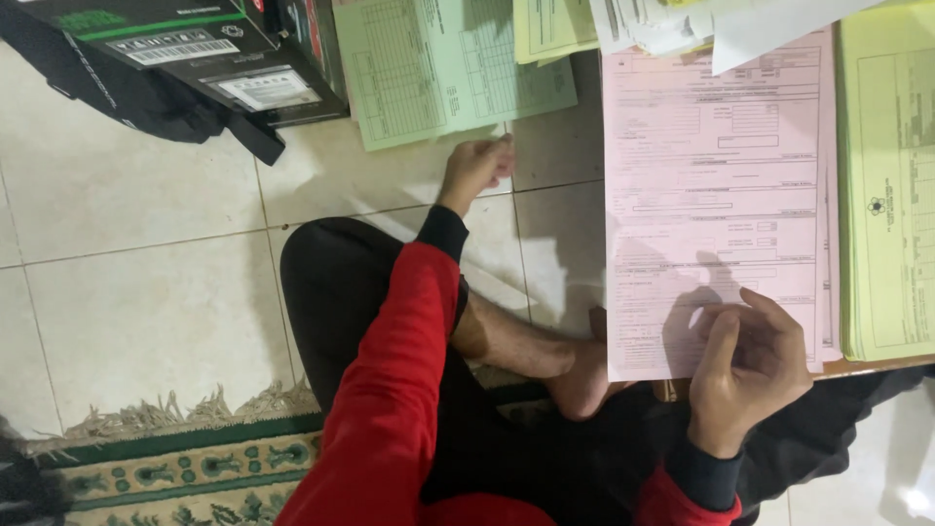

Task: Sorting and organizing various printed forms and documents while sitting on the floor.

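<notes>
At the far left lies a rug [185,468] with a soft woven look, green and cream patterns and a stringy fringe along its top edge. It sits on a floor [127,292] of smooth, pale, shiny square tiles with thin lines between them. Up in the top left corner is a black cardboard box [195,49] with hard, flat sides and white stickers, and a floppy black cloth [117,93] is under it.

Next comes a thin green paper [438,63], flat on the floor, printed with little boxes and lines. The left hand [475,168] is curled into a loose fist with the fingers tucked in. It rests at the bottom edge of the green paper, and its knuckles touch the paper. The sleeve is red with a black cuff. A bare foot [575,375] is tucked under the crossed legs.

To the right lies a big pink paper [716,195], a flat, thin form on top of a stack. The right hand [745,365] is at its bottom edge. The fingers are bent and close together, and they pinch the lower corner of the pink paper, with the thumb on top. Farthest right is a thick stack of yellow-green papers [891,185], square and neat.
</notes>
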